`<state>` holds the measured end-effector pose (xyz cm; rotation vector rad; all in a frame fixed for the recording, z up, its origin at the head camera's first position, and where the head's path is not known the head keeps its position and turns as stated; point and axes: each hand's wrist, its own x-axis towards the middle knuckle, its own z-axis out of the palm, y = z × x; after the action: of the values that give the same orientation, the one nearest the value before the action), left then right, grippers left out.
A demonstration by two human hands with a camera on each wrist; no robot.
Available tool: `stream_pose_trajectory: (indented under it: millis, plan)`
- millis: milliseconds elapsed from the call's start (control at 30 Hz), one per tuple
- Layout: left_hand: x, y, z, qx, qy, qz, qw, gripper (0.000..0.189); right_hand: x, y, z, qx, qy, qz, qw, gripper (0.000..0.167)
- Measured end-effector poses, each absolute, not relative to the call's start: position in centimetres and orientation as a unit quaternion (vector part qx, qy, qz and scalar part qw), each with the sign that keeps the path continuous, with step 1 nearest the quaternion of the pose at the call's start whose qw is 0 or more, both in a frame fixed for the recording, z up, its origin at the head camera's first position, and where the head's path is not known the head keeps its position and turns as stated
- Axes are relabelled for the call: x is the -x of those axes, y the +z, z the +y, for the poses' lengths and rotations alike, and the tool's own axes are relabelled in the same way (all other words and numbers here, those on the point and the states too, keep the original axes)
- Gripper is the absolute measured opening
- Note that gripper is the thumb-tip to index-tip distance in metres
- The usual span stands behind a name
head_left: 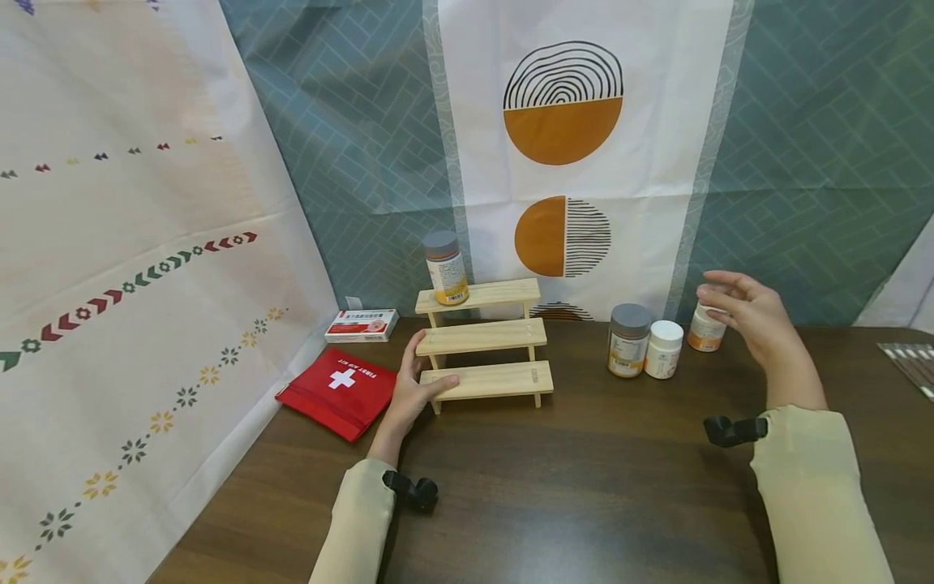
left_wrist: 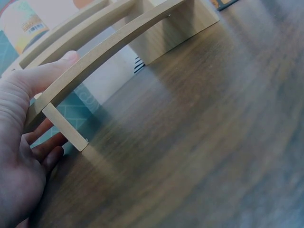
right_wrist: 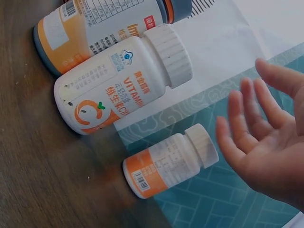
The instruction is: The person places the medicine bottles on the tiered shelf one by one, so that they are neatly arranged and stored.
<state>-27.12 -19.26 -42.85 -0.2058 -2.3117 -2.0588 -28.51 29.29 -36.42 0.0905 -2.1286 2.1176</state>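
My left hand (head_left: 410,391) grips the left end of a three-tier wooden stand (head_left: 481,337), thumb over the lowest step. In the left wrist view, the other fingers curl beneath that step (left_wrist: 104,52). A grey-capped pill bottle (head_left: 447,276) stands on the top tier, toward its left end. My right hand (head_left: 755,316) is raised, fingers loosely bent, beside the cap of a small white bottle with an orange label (right_wrist: 161,166). The right wrist view shows a gap between that hand and the bottle. Left of it stand a white vitamin bottle (right_wrist: 114,83) and another grey-capped bottle (head_left: 627,342).
A red first aid kit pouch (head_left: 341,389) lies left of the stand, with a white medicine box (head_left: 362,325) behind it. Cotton swabs in a pack (head_left: 912,361) lie at the far right. Patterned cloth (head_left: 350,146) hangs behind the dark wooden table (head_left: 569,487).
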Motion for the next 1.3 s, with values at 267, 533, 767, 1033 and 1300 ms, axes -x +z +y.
stream_pose_trajectory:
  millis: [267, 533, 767, 1033, 1300]
  plan:
    - [28.4, -44.8, -19.7, 0.067, -0.659, -0.749, 0.036, 0.093, 28.7, -37.3, 29.2, 0.049, 0.746, -0.651, 0.13, 0.022]
    - [28.5, -45.3, -19.8, 0.073, -0.649, -0.755, 0.049, 0.09, 29.0, -38.4, 29.2, 0.132, 0.689, -0.688, 0.189, 0.021]
    - [27.6, -43.5, -19.4, 0.072, -0.664, -0.744, 0.024, 0.094, 29.6, -38.7, 29.1, 0.167, 0.62, -0.753, 0.145, 0.046]
    - [28.6, -44.9, -19.6, 0.067, -0.661, -0.746, 0.037, 0.092, 30.1, -39.4, 29.2, 0.146, 0.601, -0.782, 0.076, 0.071]
    - [28.6, -45.2, -19.6, 0.072, -0.652, -0.753, 0.05, 0.091, 30.2, -40.0, 29.1, 0.136, 0.605, -0.782, 0.069, 0.072]
